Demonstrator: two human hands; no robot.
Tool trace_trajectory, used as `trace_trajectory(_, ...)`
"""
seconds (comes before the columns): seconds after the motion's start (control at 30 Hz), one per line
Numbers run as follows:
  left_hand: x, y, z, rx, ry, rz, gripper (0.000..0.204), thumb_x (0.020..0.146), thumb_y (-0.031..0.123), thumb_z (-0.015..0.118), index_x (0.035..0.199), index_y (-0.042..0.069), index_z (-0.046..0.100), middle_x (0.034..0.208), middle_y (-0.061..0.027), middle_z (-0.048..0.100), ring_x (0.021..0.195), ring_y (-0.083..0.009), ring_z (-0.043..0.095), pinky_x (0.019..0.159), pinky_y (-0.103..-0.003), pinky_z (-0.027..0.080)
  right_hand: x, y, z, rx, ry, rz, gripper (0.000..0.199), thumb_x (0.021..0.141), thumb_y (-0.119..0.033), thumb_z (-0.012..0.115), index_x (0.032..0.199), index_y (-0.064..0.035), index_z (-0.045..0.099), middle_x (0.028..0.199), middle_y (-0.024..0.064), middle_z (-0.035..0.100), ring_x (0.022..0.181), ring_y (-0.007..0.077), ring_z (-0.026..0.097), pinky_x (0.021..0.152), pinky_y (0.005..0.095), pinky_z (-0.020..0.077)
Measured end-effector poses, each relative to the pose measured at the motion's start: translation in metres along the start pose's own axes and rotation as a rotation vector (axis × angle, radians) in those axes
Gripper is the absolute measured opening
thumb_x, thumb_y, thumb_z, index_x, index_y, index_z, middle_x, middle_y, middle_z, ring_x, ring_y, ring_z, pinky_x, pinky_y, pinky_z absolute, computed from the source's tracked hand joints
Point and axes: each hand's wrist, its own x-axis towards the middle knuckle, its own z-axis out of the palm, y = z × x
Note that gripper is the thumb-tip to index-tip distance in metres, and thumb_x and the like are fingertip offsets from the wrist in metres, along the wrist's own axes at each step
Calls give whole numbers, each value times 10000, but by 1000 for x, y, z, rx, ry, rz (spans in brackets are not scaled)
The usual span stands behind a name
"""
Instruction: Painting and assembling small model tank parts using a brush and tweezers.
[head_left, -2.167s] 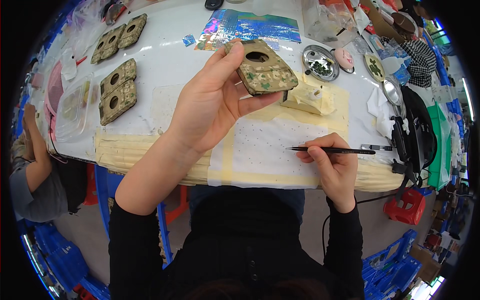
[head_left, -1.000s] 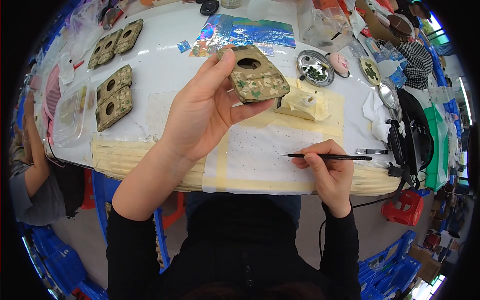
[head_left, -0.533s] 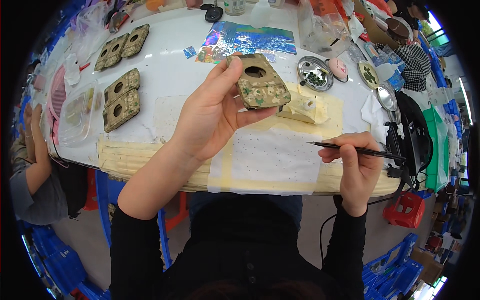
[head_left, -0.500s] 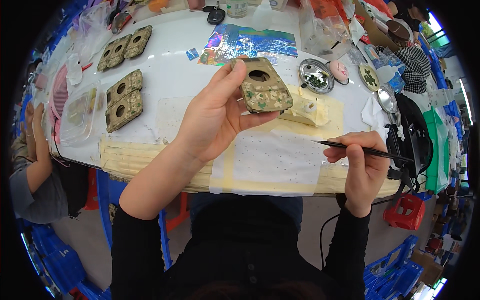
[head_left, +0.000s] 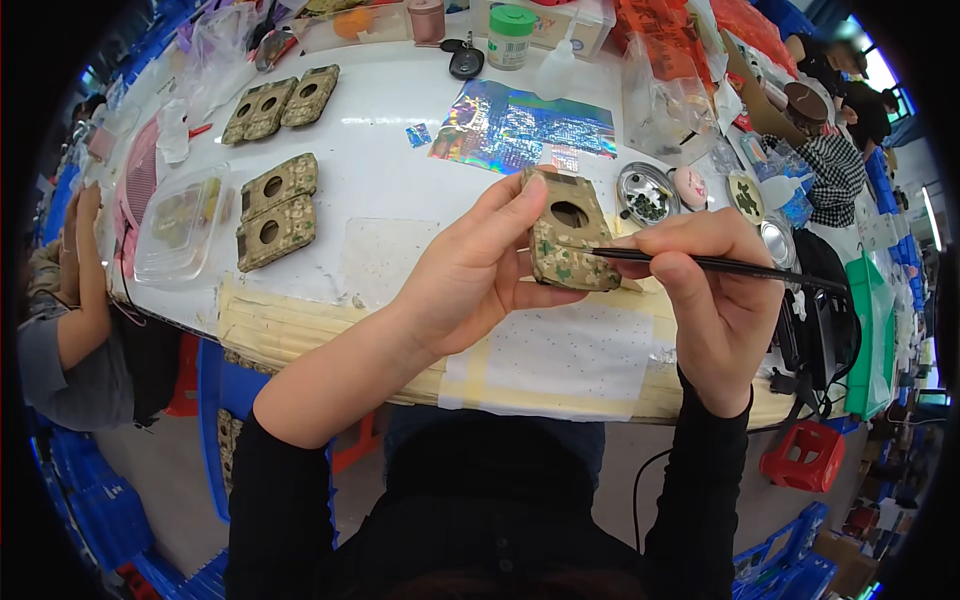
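Note:
My left hand (head_left: 490,240) grips a camouflage-patterned shell (head_left: 560,262) by its side, thumb on top and fingers beneath. This shell is boxy, with a round hole in its upper part. Closed around slim black tweezers (head_left: 740,266), my right hand (head_left: 722,290) brings their tip to the shell's face below the hole. Whether the tip holds anything is too small to tell. Under both hands lies a white sheet (head_left: 560,375) scattered with tiny dark specks, taped at the table's front edge.
More camouflage shells (head_left: 276,215) lie on the left beside a clear plastic box (head_left: 178,235). A round metal dish (head_left: 648,195) with dark green bits sits beyond my right hand. Iridescent film (head_left: 520,125) lies further back. A black bag (head_left: 825,320) is at the right; another person sits left.
My right hand has risen from above the sheet, bringing the tweezers up to the shell. The shell remains in my left hand. The whole view has shifted slightly.

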Motion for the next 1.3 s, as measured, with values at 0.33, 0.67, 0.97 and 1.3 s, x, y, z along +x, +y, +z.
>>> trace_trajectory(0.33, 0, 0, -4, -10, -63, -15, 513, 982, 449, 451, 1359, 123, 332, 1199, -78, 535, 1072, -197, 602, 855, -380, 559, 1, 3, 1, -71, -26, -49, 89, 812, -4, 709, 893, 22, 683, 839, 65, 663, 747, 134, 587, 683, 246, 450)
trace_trajectory(0.67, 1, -1, -6, -6, -79, -17, 508, 981, 457, 449, 1350, 125, 338, 1204, -79, 532, 1072, -204, 603, 863, -384, 554, 1, 2, 0, -125, -48, -50, 98, 799, 3, 717, 891, 23, 690, 828, 66, 660, 738, 134, 578, 669, 244, 440)
trace_trajectory(0.97, 2, -3, -6, -14, -66, -18, 509, 982, 458, 448, 1349, 125, 332, 1202, -77, 534, 1047, -204, 617, 868, -390, 549, 1, 2, 0, -142, -43, -68, 103, 796, 6, 718, 893, 27, 691, 823, 69, 661, 738, 135, 585, 678, 242, 446)
trace_trajectory(1.3, 1, -1, -5, -6, -64, -6, 511, 982, 458, 447, 1344, 117, 330, 1197, -81, 533, 1042, -203, 622, 858, -387, 557, 0, 4, 2, -128, -40, -70, 107, 793, 14, 717, 892, 39, 687, 820, 76, 663, 723, 137, 584, 663, 242, 449)
